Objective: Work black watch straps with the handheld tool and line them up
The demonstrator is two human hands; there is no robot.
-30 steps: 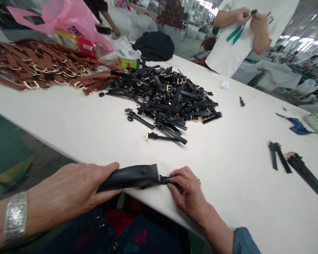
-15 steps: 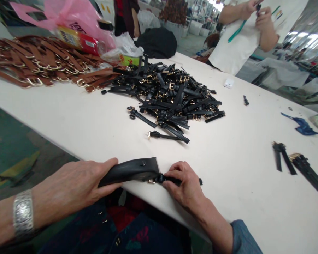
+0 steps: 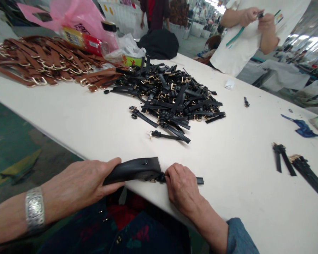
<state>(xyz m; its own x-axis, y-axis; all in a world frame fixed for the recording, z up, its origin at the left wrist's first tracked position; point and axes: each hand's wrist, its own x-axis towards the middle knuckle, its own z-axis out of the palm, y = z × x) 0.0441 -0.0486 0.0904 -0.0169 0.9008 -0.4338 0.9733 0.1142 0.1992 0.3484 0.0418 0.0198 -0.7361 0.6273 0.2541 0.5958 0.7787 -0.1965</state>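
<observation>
At the table's near edge my left hand [image 3: 84, 183] is closed around the left end of a black leather piece [image 3: 137, 168], thumb on top. My right hand [image 3: 181, 187] is closed over a thin black strap [image 3: 198, 181] where it meets that piece's right end at a small gold buckle; the strap's tip pokes out to the right of my fingers. A large heap of black straps with gold buckles [image 3: 172, 93] lies in the middle of the white table [image 3: 90, 120].
Brown straps with rings [image 3: 42, 63] are piled at the far left beside a pink plastic bag [image 3: 76, 17]. Two small bundles of black straps [image 3: 294, 164] lie at the right, near a blue scrap [image 3: 302, 127]. A person in white [image 3: 243, 38] stands across the table, handling something small.
My right hand has slid left along the strap up to the buckle, uncovering the strap's tip. The left hand keeps its hold. The view has shifted slightly.
</observation>
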